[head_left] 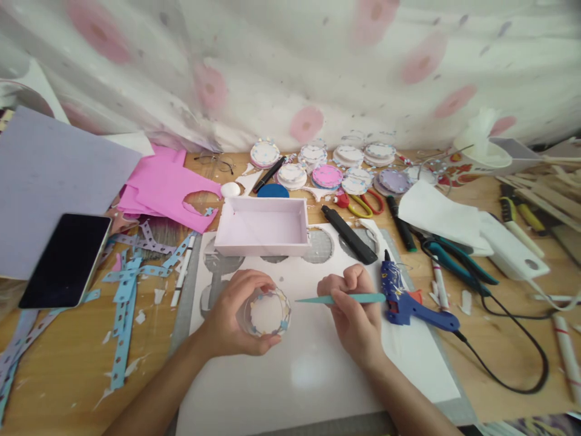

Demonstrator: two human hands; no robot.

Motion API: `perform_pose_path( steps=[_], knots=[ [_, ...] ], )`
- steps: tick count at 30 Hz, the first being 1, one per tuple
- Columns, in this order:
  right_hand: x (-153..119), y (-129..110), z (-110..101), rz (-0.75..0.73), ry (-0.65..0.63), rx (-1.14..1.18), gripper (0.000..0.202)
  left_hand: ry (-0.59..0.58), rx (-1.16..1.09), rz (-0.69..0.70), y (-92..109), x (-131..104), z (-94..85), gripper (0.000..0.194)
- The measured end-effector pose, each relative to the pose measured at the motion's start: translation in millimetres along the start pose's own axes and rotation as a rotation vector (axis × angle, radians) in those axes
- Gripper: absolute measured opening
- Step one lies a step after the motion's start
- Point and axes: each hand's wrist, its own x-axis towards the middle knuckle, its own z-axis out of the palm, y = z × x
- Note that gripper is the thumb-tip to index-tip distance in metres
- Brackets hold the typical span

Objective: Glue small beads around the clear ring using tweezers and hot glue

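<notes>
Curled around a clear round piece with a white disc inside and small blue and yellow decorations on its rim point(267, 313), my left hand point(236, 315) holds it above the white sheet point(313, 363). My right hand point(356, 309) pinches a slim teal pointed tool point(313, 300), its tip aimed left at the round piece but apart from it. Just right of that hand lies a blue glue gun point(399, 303). Behind both hands sits a shallow pale lilac open box point(263, 224), beside a black marker-like tool point(349, 235).
Several decorated discs point(327, 176) line the back by the curtain. Red and yellow scissors point(361, 203), pliers point(458, 257) and a glue-gun cable point(521, 381) lie right. A phone point(66, 260), pink sheets point(167, 188) and punched blue strips point(124, 321) lie left.
</notes>
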Motion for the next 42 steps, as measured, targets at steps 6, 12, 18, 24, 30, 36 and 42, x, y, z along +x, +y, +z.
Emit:
perform_pose_path(
  steps=[6,12,18,24,30,36,42],
  knots=[
    [2.1,1.0,1.2,-0.092,0.072,-0.241,0.022,-0.098,0.077,-0.075,4.5,2.3,-2.9,0.063],
    [5.1,4.6,0.0,-0.043,0.075,-0.524,0.015,-0.233,0.196,-0.093,7.7,5.9,-2.0,0.072],
    [8.5,6.3,-3.2,-0.094,0.027,-0.680,0.006,-0.203,0.155,-0.075,3.7,4.5,-4.0,0.105],
    [12.8,6.1,-5.4,-0.276,0.025,-0.748,0.003,-0.041,-0.136,-0.121,0.6,-0.3,-11.3,0.089],
    [7.8,6.6,-4.4,-0.254,0.028,-0.745,0.001,0.175,-0.292,-0.342,-8.0,-2.5,-6.2,0.049],
    [6.3,4.8,-0.5,-0.287,0.034,-0.931,0.008,0.225,-0.220,-0.391,-2.0,5.1,-4.5,0.037],
    [3.1,5.4,-0.9,-0.367,0.075,-0.850,0.007,0.198,-0.127,-0.444,-1.4,6.9,-0.4,0.020]
  ],
)
